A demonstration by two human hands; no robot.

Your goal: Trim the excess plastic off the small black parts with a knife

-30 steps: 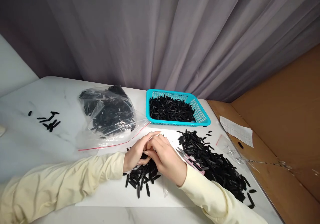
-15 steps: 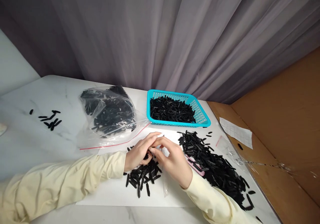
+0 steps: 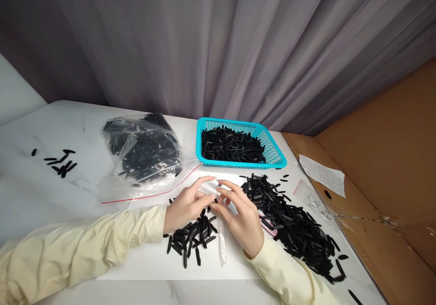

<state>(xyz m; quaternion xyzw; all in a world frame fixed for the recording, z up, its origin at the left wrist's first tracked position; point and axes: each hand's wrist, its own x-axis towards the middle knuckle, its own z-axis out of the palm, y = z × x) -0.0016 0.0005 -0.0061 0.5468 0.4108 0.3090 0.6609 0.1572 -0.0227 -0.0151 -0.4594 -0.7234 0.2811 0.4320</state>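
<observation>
My left hand (image 3: 189,205) and my right hand (image 3: 240,214) meet over a white sheet of paper (image 3: 143,264). Their thumbs and fingertips come together round a small, narrow black piece (image 3: 215,201), most of it hidden by the fingers. Just below them lies a loose heap of similar long black pieces (image 3: 190,237). A thin clear plastic strip or sleeve (image 3: 222,246) runs down the paper beside my right hand. To the right, a larger heap of black pieces (image 3: 289,218) partly covers a pink object (image 3: 270,225).
A turquoise basket (image 3: 238,164) full of black pieces stands at the back. Left of it lies a clear zip bag (image 3: 143,150) holding more. Several stray pieces (image 3: 63,164) lie far left. A paper slip (image 3: 322,175) and clear plastic (image 3: 313,205) are at the right edge.
My fingers have spread further apart and now meet mostly at the thumbs. The left palm has turned, and a black piece shows between the fingertips. The view has shifted slightly.
</observation>
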